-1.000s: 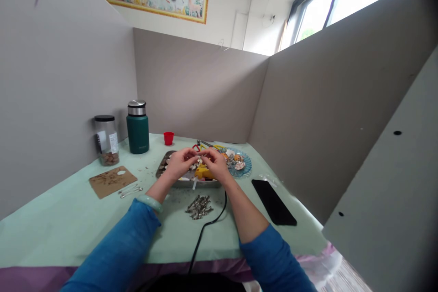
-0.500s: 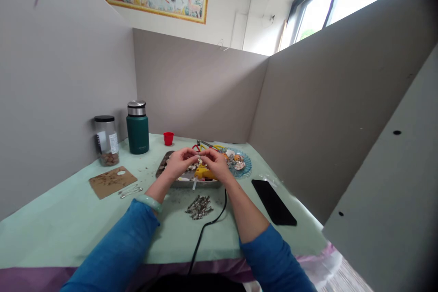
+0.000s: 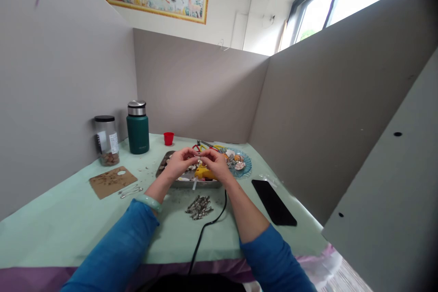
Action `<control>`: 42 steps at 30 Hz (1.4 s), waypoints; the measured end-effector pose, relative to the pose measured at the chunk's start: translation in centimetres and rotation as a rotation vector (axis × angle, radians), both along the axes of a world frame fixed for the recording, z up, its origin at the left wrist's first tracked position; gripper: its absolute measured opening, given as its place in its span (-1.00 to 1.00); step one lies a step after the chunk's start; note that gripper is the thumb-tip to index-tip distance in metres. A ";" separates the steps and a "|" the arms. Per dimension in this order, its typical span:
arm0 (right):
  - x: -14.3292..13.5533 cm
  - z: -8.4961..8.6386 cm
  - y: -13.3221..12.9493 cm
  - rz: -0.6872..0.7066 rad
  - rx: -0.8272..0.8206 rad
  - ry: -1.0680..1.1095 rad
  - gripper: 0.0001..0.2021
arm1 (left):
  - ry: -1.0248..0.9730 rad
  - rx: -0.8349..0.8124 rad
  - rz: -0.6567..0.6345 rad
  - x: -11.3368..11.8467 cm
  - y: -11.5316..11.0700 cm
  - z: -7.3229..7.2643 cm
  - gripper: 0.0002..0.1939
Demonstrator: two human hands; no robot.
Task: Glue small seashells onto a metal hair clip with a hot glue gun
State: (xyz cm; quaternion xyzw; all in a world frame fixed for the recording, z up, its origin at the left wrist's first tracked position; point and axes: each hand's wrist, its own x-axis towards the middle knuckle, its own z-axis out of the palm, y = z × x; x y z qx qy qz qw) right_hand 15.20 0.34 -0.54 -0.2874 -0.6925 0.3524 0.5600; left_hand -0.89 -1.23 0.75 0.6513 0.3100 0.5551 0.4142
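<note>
Above a metal tray (image 3: 179,183), my left hand (image 3: 181,163) and my right hand (image 3: 215,163) meet at the fingertips. Both are pinched together on something too small to make out. Under my right hand lies a yellow glue gun (image 3: 204,173) with a whitish tip, partly hidden, on the tray among small pale pieces. A black cord (image 3: 207,224) runs from there toward the table's front edge. A pile of small metal clips (image 3: 199,207) sits on the cloth in front of the tray.
Behind and right of the tray are a blue glass plate (image 3: 245,168) of shells and some pliers (image 3: 219,147). A black phone-like slab (image 3: 274,202) lies right. At left stand a green flask (image 3: 138,132), a jar (image 3: 108,143), a red cup (image 3: 169,138) and brown card (image 3: 111,182).
</note>
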 end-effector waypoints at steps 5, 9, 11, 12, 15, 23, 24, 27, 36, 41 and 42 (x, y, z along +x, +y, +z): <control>0.0 0.0 0.1 0.013 0.014 0.015 -0.85 | -0.012 -0.006 -0.003 0.0 0.2 -0.1 -0.67; 0.0 0.0 0.0 0.001 0.011 0.003 -0.84 | -0.016 -0.005 -0.012 0.0 0.4 -0.3 -0.67; 0.0 0.1 -0.1 -0.011 0.008 -0.012 -0.83 | -0.022 -0.002 -0.011 0.0 0.4 -0.3 -0.67; 0.0 0.1 -0.1 -0.017 0.007 -0.019 -0.83 | -0.029 -0.005 -0.011 0.0 0.4 -0.3 -0.67; 0.0 0.1 -0.2 -0.025 0.000 -0.020 -0.81 | -0.047 -0.020 -0.008 0.0 0.3 -0.2 -0.66; 0.1 0.0 -0.1 -0.047 0.025 -0.038 -0.82 | -0.027 -0.035 -0.003 0.0 0.1 0.0 -0.65; 0.1 0.0 -0.1 -0.057 0.041 -0.052 -0.82 | -0.022 -0.034 0.000 0.0 0.1 -0.1 -0.64; 0.2 0.0 -0.1 -0.085 0.104 -0.103 -0.84 | -0.017 -0.032 0.000 0.0 0.3 -0.2 -0.64; 0.3 -0.1 0.0 -0.111 0.149 -0.142 -0.85 | -0.010 -0.027 0.002 -0.1 0.3 -0.3 -0.66; 0.2 -0.4 0.3 -0.106 0.141 -0.146 -0.81 | -0.034 -0.029 -0.013 -0.1 0.1 -0.1 -0.66; 0.2 -0.4 0.3 -0.100 0.135 -0.141 -0.81 | -0.037 -0.033 -0.016 -0.1 0.0 -0.1 -0.66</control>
